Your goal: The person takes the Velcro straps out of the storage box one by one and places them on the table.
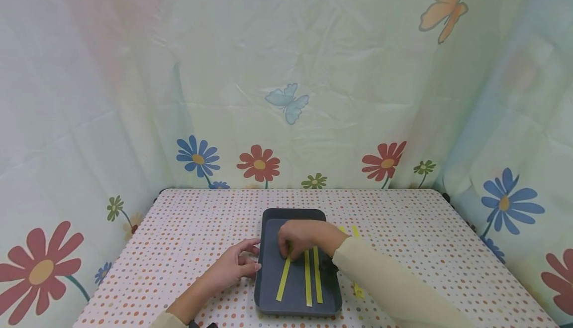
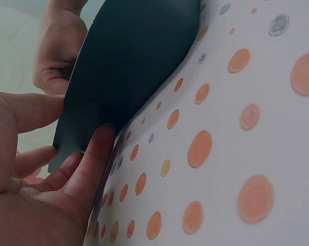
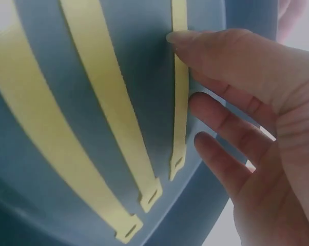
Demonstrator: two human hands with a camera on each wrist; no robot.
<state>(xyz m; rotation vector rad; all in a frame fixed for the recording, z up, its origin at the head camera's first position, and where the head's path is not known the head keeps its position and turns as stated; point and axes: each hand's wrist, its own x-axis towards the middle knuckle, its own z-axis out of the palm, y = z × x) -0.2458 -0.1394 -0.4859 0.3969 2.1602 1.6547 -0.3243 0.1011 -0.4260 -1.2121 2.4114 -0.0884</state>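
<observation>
A dark grey-blue rectangular tray (image 1: 294, 213) lies on the table. My right hand (image 1: 304, 237) is over its inside, pinching a narrow yellow cable strap (image 1: 284, 280) between thumb and forefinger. In the right wrist view the thumb lies on this strap (image 3: 181, 107), whose end has a small slot. Two more yellow straps, a middle one (image 1: 308, 278) and a right one (image 1: 318, 278), lie side by side on the tray floor. My left hand (image 1: 233, 267) rests at the tray's left side, its extended fingers (image 2: 100, 143) touching the outer wall.
Further yellow pieces (image 1: 355, 231) lie on the table right of the tray, partly hidden by the right forearm; another yellow bit (image 1: 358, 290) shows nearer. The table (image 1: 201, 228) has a dotted cover. A flowered curtain (image 1: 233, 69) hangs behind and at both sides.
</observation>
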